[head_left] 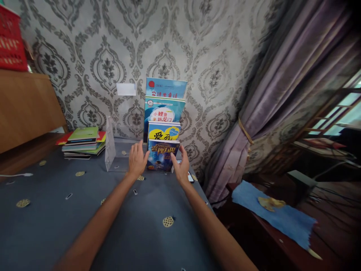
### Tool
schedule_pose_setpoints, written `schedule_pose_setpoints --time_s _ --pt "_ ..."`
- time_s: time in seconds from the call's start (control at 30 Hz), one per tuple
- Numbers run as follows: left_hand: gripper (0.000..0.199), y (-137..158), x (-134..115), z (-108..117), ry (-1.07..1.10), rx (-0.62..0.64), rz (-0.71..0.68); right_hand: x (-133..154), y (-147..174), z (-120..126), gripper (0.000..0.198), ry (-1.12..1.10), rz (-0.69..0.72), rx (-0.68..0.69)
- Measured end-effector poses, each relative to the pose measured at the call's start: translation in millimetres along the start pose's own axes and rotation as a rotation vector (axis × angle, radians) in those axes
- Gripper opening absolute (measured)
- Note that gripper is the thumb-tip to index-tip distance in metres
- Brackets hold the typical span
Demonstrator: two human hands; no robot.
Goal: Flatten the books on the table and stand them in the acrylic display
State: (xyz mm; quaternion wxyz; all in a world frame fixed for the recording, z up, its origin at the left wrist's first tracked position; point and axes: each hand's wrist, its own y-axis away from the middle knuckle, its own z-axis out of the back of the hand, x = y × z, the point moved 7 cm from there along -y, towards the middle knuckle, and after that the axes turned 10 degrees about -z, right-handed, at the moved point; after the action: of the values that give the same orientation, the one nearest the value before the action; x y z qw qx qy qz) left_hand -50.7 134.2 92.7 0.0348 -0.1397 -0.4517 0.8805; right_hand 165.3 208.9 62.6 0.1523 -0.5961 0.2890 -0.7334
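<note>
Dark cloth (135, 233) bears piled books (83, 143), clear rack (110, 148), cable (17, 175), probably a phone (191, 177).

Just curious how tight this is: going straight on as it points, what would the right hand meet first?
Most likely the dark blue front book: the right hand overlaps its right edge in view, though depth makes actual contact hard to judge.

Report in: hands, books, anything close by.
Left hand open, at left edge of dark blue front book; right hand at right edge, grip unclear. Four covers showing, tiered in clear stand. Phone close by right hand, partly hidden.
</note>
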Motion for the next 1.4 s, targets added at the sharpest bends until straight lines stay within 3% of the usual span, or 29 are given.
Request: schedule_pose_setpoints --time_s 0.2,0.5,0.63,0.73,0.87,1.0,1.1,1.27,1.4 --pt "0.052 -9.8 -8.4 -8.2 0.068 0.019 -0.021 20.7 -20.7 -8.9 0.066 -0.042 -0.016 0.036" --pt "0.052 -14.6 -10.3 -13.2 0.139 0.073 -0.006 27.9 -26.6 -19.1 0.069 -0.103 -0.017 0.103" --pt "0.052 -10.9 -9.5 -5.1 0.164 0.065 -0.057 20.4 -27.5 -17.7 0.072 -0.148 -0.063 0.083" --pt "0.047 2.3 3.3 14.0 0.15 0.033 -0.123 13.2 -22.5 -13.6 0.077 -0.21 -0.101 0.087" --pt "0.035 27.4 61.0 56.0 0.01 -0.002 -0.102 8.3 -4.2 -2.9 0.078 -0.195 -0.128 0.117" --pt "0.032 41.7 156.5 96.4 -0.276 0.057 0.195 11.4 19.9 5.2 0.075 -0.136 -0.147 0.176" --pt "0.041 37.0 207.1 114.3 -0.36 0.077 0.292 12.5 38.5 10.1 0.075 -0.109 -0.193 0.176" --pt "0.052 11.2 255.1 112.9 -0.447 0.186 0.297 14.7 85.9 9.3 0.063 0.018 -0.195 0.273" --pt "0.058 -10.6 292.1 94.0 -0.558 0.44 0.308 11.8 121.1 3.4 0.059 0.156 -0.221 0.414"
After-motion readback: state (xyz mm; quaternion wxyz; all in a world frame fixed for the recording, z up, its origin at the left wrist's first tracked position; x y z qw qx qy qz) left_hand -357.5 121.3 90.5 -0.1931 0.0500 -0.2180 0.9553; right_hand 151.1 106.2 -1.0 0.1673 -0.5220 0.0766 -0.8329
